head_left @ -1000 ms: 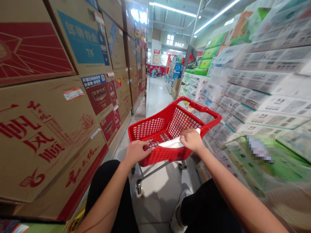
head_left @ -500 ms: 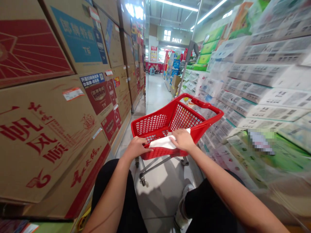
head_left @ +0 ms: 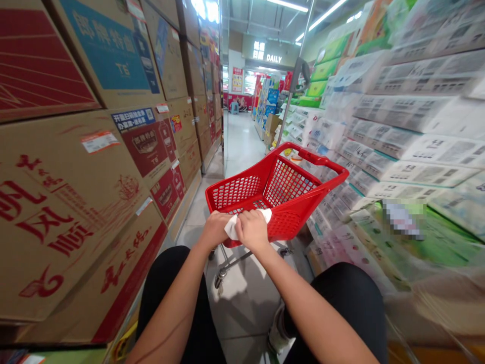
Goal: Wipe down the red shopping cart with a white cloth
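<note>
A red plastic shopping cart with perforated sides stands on wheels in front of me. My left hand is closed over its near rim at the left corner, fingers curled inward. Beside it, my right hand presses a white cloth or tissue against the same rim, fingers folded over the edge. The white piece sticks out on both sides of my right hand, its middle hidden under the fingers. Both hands nearly touch. The cart's basket shows nothing inside.
Stacked cardboard cartons wall the left side. On the right rise piles of plastic-wrapped paper packs, with a green pack low down. A metal pole stands behind the cart. The tiled floor runs back between shelves.
My right hand has slid left along the rim with the white cloth, ending close to my left hand. The cloth is now more bunched. My left hand stays on the rim.
</note>
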A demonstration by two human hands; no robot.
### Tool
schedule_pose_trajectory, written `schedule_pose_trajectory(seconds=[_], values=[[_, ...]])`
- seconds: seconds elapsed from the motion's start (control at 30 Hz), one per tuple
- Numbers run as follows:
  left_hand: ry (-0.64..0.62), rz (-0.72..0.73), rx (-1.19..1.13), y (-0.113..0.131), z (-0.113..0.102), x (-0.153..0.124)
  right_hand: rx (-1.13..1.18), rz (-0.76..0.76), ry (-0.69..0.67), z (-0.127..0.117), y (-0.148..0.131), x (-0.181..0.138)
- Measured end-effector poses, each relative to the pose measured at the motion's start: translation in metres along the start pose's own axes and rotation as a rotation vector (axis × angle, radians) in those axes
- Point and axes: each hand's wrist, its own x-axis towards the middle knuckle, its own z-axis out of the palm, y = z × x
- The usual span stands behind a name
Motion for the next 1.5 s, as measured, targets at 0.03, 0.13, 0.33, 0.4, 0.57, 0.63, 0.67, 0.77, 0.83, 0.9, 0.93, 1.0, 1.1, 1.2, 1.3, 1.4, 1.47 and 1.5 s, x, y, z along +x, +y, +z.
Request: schedule_pose_trajectory(seconds=[0.03, 0.13, 0.33, 0.4, 0.57, 0.63, 0.67, 0.77, 0.83, 0.9, 0.93, 1.0, 1.1, 1.2, 1.3, 1.4, 1.47, 1.5], values=[[-0.003, 0.004, -0.014, -0.001, -0.001, 0.0, 0.002, -0.034, -0.011, 0.0, 0.004, -0.001], [-0.003, 0.001, -0.032, -0.005, -0.004, -0.002, -0.058, -0.059, -0.051, -0.015, 0.057, 0.0], [0.002, 0.01, -0.023, -0.013, -0.001, 0.0, -0.3, 0.128, 0.0, -0.063, 0.198, 0.001], [0.011, 0.007, -0.008, -0.012, 0.002, 0.002, -0.311, 0.189, 0.052, -0.064, 0.201, 0.0], [0.039, 0.026, 0.014, -0.003, 0.013, 0.007, -0.144, 0.199, 0.101, -0.022, 0.102, -0.002], [0.052, 0.032, 0.01, -0.001, 0.016, 0.009, -0.066, 0.162, 0.118, -0.006, 0.056, -0.003], [0.058, 0.035, 0.007, -0.001, 0.018, 0.009, -0.041, 0.143, 0.125, 0.0, 0.04, -0.004], [0.08, 0.059, -0.025, -0.004, 0.018, 0.008, -0.016, 0.045, 0.102, 0.004, 0.026, -0.007], [0.082, 0.086, -0.059, -0.007, 0.016, 0.007, -0.029, -0.02, 0.067, 0.0, 0.042, -0.01], [0.085, 0.099, -0.074, -0.009, 0.013, 0.006, -0.068, -0.032, 0.051, -0.008, 0.07, -0.014], [0.091, 0.102, -0.074, -0.009, 0.012, 0.005, -0.098, -0.018, 0.052, -0.014, 0.087, -0.016], [0.105, 0.102, -0.068, -0.011, 0.01, 0.005, -0.173, 0.026, 0.067, -0.027, 0.124, -0.021], [0.118, 0.095, -0.071, -0.011, 0.01, 0.006, -0.286, 0.094, 0.112, -0.048, 0.182, -0.024], [0.141, 0.084, -0.067, -0.01, 0.012, 0.009, -0.326, 0.185, 0.171, -0.058, 0.213, -0.019], [0.158, 0.083, -0.053, -0.007, 0.017, 0.013, -0.276, 0.327, 0.24, -0.047, 0.189, -0.01], [0.17, 0.08, -0.044, -0.006, 0.023, 0.018, -0.151, 0.305, 0.234, -0.021, 0.122, -0.005], [0.182, 0.084, -0.049, -0.008, 0.026, 0.019, -0.076, 0.241, 0.217, -0.006, 0.079, -0.006], [0.185, 0.089, -0.055, -0.01, 0.027, 0.019, -0.051, 0.206, 0.207, -0.002, 0.064, -0.008]])
